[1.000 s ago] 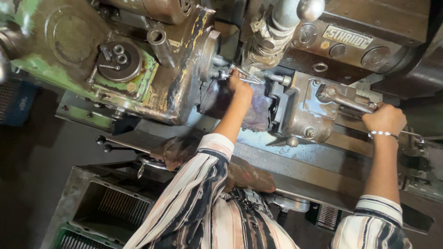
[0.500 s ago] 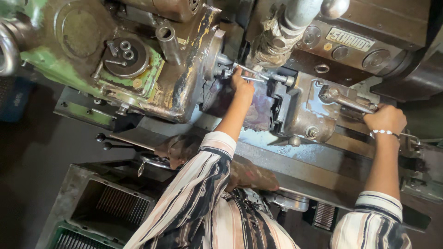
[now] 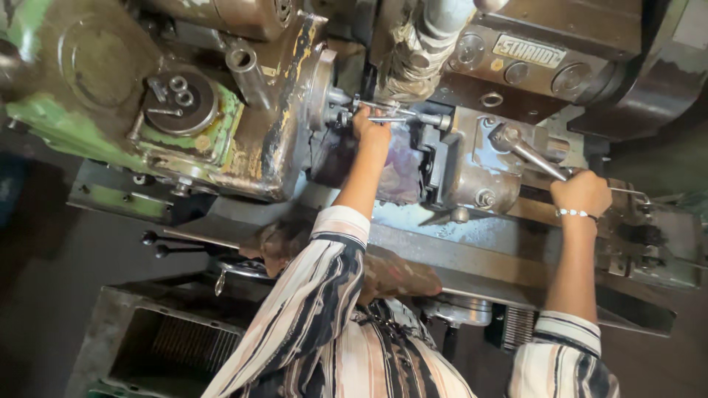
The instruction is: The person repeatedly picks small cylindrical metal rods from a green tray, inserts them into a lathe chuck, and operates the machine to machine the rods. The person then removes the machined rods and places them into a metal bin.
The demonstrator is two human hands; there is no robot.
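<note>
My left hand (image 3: pixel 371 131) reaches up to the gap between the lathe chuck (image 3: pixel 322 87) and the tool post, closed on a slim metal tool (image 3: pixel 394 116) that lies across the short workpiece there. My right hand (image 3: pixel 582 193), with a bead bracelet at the wrist, grips the end of a steel lever (image 3: pixel 532 156) that rises from the tool post block (image 3: pixel 472 166). Both arms wear striped sleeves.
The worn green headstock (image 3: pixel 110 110) with its round dial fills the upper left. The carriage and bed (image 3: pixel 472 250) run across the middle, with a handwheel (image 3: pixel 240 269) and small levers (image 3: pixel 166 243) below. An open metal tray (image 3: pixel 169 343) sits at the lower left.
The view has shifted slightly, so the machine sits a little lower and to the right. My left hand stays at the chuck with the tool, and my right hand stays on the lever.
</note>
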